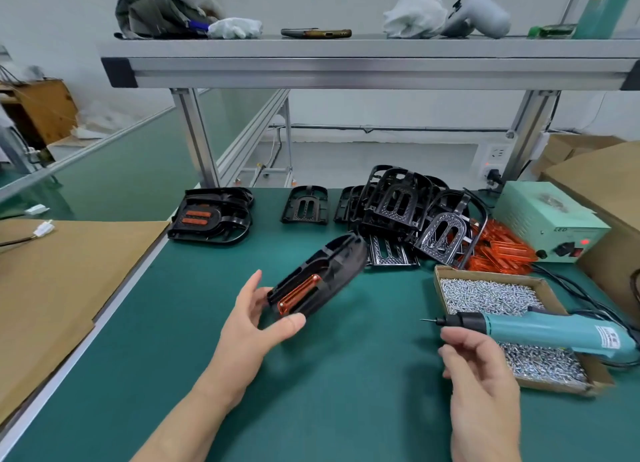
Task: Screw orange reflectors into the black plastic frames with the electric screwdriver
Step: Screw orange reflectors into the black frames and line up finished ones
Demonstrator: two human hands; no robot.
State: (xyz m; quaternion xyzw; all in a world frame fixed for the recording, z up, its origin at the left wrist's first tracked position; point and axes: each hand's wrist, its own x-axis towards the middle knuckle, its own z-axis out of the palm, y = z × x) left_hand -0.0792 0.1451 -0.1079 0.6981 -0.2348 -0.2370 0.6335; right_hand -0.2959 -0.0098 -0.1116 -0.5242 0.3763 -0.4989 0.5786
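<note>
My left hand (252,319) grips the near end of a black plastic frame (332,267), held tilted above the green table, thumb underneath and fingers behind. An orange reflector (299,294) sits in one slot of the frame. My right hand (481,385) hovers at the lower right with loosely curled fingers; nothing shows in them. Just above that hand, the teal electric screwdriver (554,330) lies across a cardboard box of screws (439,288), its bit pointing left.
A stack of frames fitted with reflectors (211,215) stands at the back left, with a single bare frame (304,205) beside it. A heap of bare frames (398,201) and loose orange reflectors (502,250) lie at the back right. A mint power supply (547,219) stands behind them.
</note>
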